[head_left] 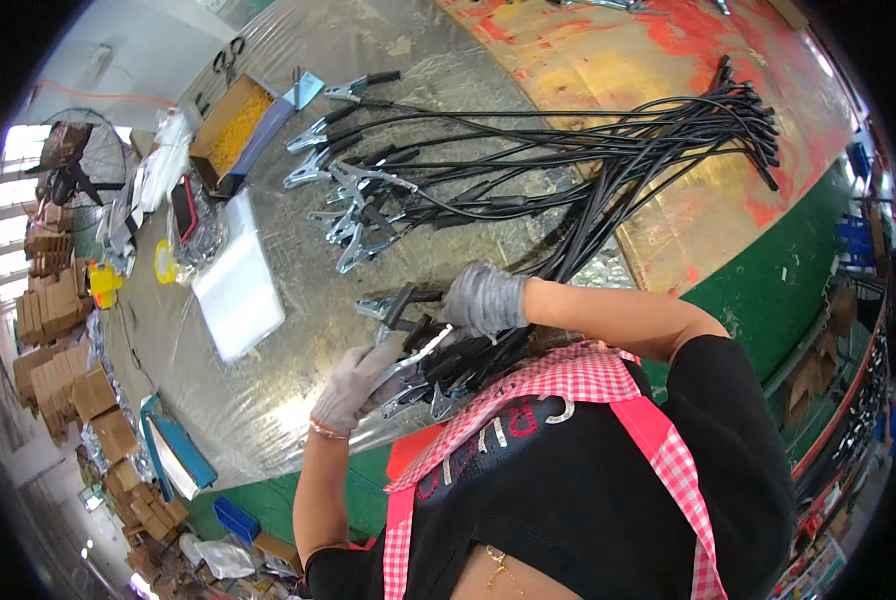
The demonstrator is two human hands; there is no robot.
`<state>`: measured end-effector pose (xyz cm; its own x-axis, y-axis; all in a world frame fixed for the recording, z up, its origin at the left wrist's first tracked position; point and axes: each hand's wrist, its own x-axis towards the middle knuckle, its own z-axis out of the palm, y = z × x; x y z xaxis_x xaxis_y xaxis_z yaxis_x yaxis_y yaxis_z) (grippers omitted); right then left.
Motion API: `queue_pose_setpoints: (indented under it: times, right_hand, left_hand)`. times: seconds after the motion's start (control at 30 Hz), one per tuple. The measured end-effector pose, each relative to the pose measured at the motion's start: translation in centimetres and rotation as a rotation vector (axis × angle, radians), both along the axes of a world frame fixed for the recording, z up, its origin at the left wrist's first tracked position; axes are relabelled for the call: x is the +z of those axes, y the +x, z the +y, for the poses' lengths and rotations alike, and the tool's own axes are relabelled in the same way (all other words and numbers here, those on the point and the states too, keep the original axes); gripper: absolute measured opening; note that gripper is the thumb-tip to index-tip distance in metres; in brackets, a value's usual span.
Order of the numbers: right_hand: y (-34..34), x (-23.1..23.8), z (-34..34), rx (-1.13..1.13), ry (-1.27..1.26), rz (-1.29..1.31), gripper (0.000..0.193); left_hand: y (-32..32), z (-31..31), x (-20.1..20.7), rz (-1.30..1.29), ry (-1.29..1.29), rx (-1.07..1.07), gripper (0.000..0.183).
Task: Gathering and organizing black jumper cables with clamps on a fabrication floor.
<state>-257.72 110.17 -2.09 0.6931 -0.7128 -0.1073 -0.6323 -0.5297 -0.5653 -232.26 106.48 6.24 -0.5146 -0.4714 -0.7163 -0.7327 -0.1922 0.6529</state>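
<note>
My left hand [351,385], in a pale work glove, is closed on a silver spring clamp [425,350] near the table's front edge. Just to its right, my right hand [483,300], in a grey glove, curls down over the black handles and cables beside that clamp; its fingertips are partly hidden. Under and around both hands lies a cluster of clamps with black cables [478,360] close to my apron. Beyond them, a second group of silver clamps [353,200] lies on the table, their long black cables [608,150] running right into a bundle.
A cardboard box of yellow small parts [236,125] stands at the back left. Nearer lie a stack of clear plastic bags [238,285], a yellow tape roll [165,262] and scissors [230,58]. A teal box [178,450] is by the left table edge; stacked cartons [58,300] stand beyond.
</note>
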Motion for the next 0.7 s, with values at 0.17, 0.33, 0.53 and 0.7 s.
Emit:
queue_pose_setpoints:
  times: [0.17, 0.33, 0.53, 0.7]
  right_hand:
    - [-0.6, -1.1, -0.3, -0.076, -0.027, 0.112, 0.029]
    - [0.2, 3.0, -0.6, -0.051, 0.116, 0.084, 0.031]
    - [2.0, 4.8, 0.7, -0.076, 0.010, -0.114, 0.039]
    - [3.1, 3.9, 1.2, -0.179, 0.084, -0.055, 0.037]
  left_hand:
    - [-2.3, 2.6, -0.3, -0.076, 0.140, 0.310, 0.011]
    - [-5.3, 3.0, 4.0, -0.239, -0.423, 0.009, 0.039]
    - [-7.3, 3.2, 6.7, -0.430, -0.623, -0.221, 0.037]
    - [-6.2, 1.5, 4.5, -0.235, -0.430, -0.048, 0.037]
